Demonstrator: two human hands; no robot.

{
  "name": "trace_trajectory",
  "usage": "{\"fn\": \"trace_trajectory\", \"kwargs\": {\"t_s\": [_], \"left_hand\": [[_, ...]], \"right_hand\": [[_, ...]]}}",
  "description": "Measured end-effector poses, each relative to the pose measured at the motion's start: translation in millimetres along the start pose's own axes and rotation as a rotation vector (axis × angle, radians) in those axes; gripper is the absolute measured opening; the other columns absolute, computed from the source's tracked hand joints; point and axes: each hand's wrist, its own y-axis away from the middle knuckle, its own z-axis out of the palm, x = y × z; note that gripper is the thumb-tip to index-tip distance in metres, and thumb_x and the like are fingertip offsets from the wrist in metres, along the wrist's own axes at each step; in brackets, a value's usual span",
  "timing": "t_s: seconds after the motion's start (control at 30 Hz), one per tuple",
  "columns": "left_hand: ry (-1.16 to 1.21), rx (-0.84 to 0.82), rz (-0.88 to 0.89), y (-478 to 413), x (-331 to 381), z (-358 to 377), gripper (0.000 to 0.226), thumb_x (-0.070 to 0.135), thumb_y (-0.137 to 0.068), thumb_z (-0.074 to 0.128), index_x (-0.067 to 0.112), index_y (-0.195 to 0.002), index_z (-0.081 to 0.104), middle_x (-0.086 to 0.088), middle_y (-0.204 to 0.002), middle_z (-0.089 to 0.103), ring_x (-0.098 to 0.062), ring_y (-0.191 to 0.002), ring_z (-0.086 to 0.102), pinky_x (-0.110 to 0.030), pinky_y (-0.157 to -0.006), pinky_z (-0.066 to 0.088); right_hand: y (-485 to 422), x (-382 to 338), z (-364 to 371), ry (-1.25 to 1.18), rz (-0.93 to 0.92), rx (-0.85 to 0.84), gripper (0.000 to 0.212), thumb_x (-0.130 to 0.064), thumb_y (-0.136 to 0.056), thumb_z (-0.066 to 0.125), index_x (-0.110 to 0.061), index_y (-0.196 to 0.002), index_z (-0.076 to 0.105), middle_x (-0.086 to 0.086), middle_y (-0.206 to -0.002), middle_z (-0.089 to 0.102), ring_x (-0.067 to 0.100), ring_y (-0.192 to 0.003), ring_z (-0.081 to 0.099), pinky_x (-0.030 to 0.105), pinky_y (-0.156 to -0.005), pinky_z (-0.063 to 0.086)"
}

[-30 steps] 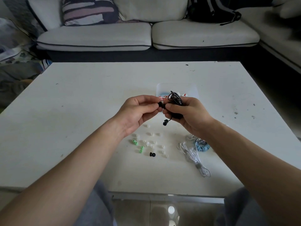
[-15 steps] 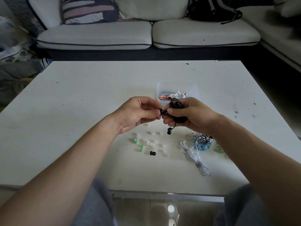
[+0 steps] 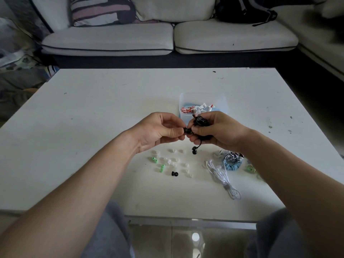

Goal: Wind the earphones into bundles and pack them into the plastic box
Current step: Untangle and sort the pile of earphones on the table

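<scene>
My right hand (image 3: 217, 131) grips a wound bundle of black earphones (image 3: 201, 121) above the table, just in front of the clear plastic box (image 3: 222, 98). My left hand (image 3: 158, 131) pinches one black earbud (image 3: 187, 130) of that set between thumb and fingertips. The other black earbud (image 3: 194, 150) dangles on its wire below my right hand. Inside the box lie a red-and-white striped earphone bundle (image 3: 186, 109) and white earphones (image 3: 202, 107).
On the white table (image 3: 93, 127) lie loose white earphones (image 3: 221, 174), a blue cable coil (image 3: 231, 165) with a black-and-white striped bundle (image 3: 230, 157) on it, scattered white and green ear tips (image 3: 173, 162), and one black tip (image 3: 174, 173). A sofa stands beyond the far edge.
Both hands have drifted slightly lower and toward me with the black bundle. More of the box and its contents shows behind them.
</scene>
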Motion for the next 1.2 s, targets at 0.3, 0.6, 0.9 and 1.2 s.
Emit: {"fn": "trace_trajectory", "kwargs": {"t_s": [0.3,0.6,0.9,1.2], "left_hand": [[0.015,-0.027,-0.077,2.5,-2.0,1.5,0.019,-0.010,-0.084,0.064,0.009,-0.085,0.066,-0.007,-0.074,0.072,-0.015,-0.073,0.073,-0.020,-0.068,0.057],[0.008,-0.021,-0.109,3.9,-3.5,3.9,0.018,-0.010,-0.083,0.066,0.007,-0.085,0.066,-0.009,-0.074,0.073,-0.016,-0.073,0.073,-0.020,-0.068,0.058],[-0.020,-0.014,-0.106,4.1,-6.0,6.2,0.017,-0.011,-0.081,0.067,0.005,-0.086,0.066,-0.011,-0.076,0.073,-0.018,-0.073,0.073,-0.022,-0.068,0.058],[0.002,0.021,-0.090,1.4,-8.8,9.5,0.017,-0.012,-0.081,0.067,0.006,-0.083,0.067,-0.012,-0.075,0.073,-0.018,-0.071,0.073,-0.021,-0.066,0.057]], "right_hand": [[-1.4,3.2,-5.0,0.116,0.009,-0.056,0.016,0.008,-0.094,0.056,-0.003,-0.092,0.067,0.011,-0.076,0.069,0.021,-0.072,0.065,0.028,-0.071,0.056],[-1.5,4.1,-6.3,0.164,-0.003,-0.086,0.014,0.010,-0.092,0.057,0.000,-0.092,0.067,0.013,-0.074,0.069,0.023,-0.070,0.064,0.029,-0.070,0.056],[-0.6,2.7,-6.8,0.244,0.003,-0.076,0.013,0.008,-0.092,0.060,-0.002,-0.091,0.069,0.013,-0.074,0.070,0.020,-0.067,0.066,0.027,-0.069,0.055],[2.0,1.5,-6.5,0.284,-0.025,-0.039,0.010,0.008,-0.091,0.062,0.001,-0.091,0.069,0.013,-0.073,0.070,0.018,-0.065,0.066,0.026,-0.067,0.056]]}}
